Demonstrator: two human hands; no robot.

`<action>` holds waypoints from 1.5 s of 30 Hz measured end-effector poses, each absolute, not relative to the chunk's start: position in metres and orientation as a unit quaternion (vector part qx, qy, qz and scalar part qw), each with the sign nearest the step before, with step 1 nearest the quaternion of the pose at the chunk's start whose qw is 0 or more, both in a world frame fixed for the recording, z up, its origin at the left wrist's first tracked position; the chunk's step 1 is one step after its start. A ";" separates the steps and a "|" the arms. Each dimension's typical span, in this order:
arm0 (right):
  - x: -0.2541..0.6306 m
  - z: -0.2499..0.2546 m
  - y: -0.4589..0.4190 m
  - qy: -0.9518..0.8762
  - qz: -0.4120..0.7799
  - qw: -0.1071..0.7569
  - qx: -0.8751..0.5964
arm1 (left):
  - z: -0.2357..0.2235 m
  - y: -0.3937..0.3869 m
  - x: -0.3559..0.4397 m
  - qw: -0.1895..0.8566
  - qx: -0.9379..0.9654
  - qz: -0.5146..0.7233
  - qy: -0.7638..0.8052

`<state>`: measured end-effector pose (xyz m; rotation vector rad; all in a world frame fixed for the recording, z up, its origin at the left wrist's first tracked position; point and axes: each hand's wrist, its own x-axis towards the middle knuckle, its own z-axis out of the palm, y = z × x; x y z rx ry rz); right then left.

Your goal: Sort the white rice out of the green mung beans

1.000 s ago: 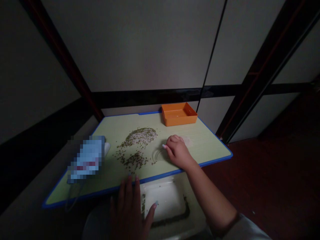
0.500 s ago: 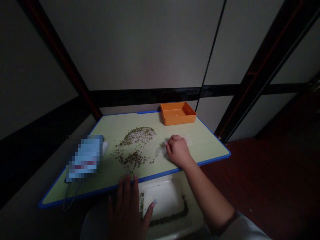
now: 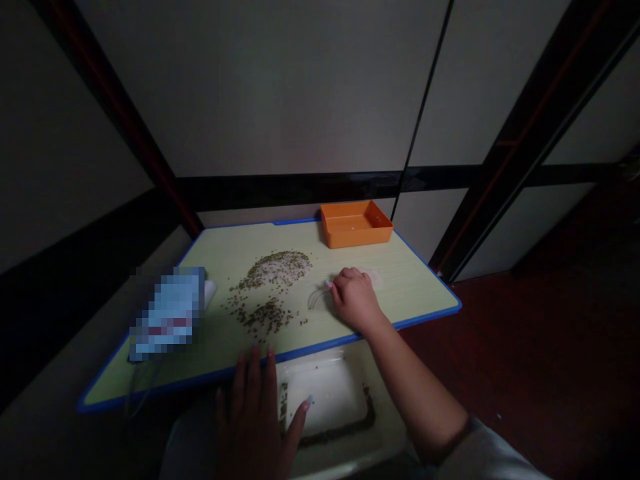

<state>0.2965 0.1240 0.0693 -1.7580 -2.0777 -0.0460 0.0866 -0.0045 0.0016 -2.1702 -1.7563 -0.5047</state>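
My right hand [image 3: 355, 300] rests over the tabletop, fingers curled in. Beside its thumb shows a clear, thin thing with a curved edge [image 3: 316, 295]; its kind is hard to make out, and most of it is hidden by the hand. A small pale patch [image 3: 371, 277] lies just past the fingers. To the left is a mound of green and whitish grains [image 3: 280, 268], with a smaller heap of dark brown grains [image 3: 267, 316] nearer me. My left hand [image 3: 255, 413] has its fingers spread, fingertips at the table's front edge, thumb over a white basin [image 3: 387, 433].
The pale green table [image 3: 420, 293] has a blue rim. An orange tray [image 3: 353, 239] stands at its back right. A blurred-out light-blue object [image 3: 170, 313] lies at the left, a cord hanging from it. Dark grains line the basin's inside. Panelled walls stand behind.
The clear curved thing beside my right thumb has shifted slightly left and up, and less of its surface shows. Both hands stay almost where they were.
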 end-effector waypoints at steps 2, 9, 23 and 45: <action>0.297 0.069 0.124 -0.741 -0.017 0.204 -0.640 | 0.001 -0.005 0.087 0.153 -0.757 -0.176 -0.610; 0.296 0.069 0.124 -0.723 -0.007 0.202 -0.661 | 0.000 -0.005 0.087 0.142 -0.754 -0.173 -0.617; 0.299 0.067 0.125 -0.701 -0.013 0.259 -0.664 | 0.001 -0.004 0.086 0.143 -0.757 -0.175 -0.613; 0.297 0.067 0.123 -0.779 0.026 0.293 -0.553 | -0.001 -0.003 0.085 0.141 -0.759 -0.181 -0.609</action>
